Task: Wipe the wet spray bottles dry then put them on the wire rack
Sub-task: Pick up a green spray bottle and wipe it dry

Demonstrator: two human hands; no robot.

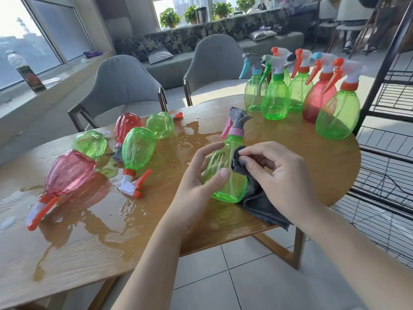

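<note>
Gripping the green bottle [225,173] with your left hand [199,175], right hand [279,175] pinching the grey cloth [257,198]; puddled wooden surface [111,231], grey chairs [125,86] behind.

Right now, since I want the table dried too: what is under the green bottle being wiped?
Under the green bottle lies part of the grey cloth, on the wooden table. Whether the wood beneath is wet is hidden by the cloth.
</note>
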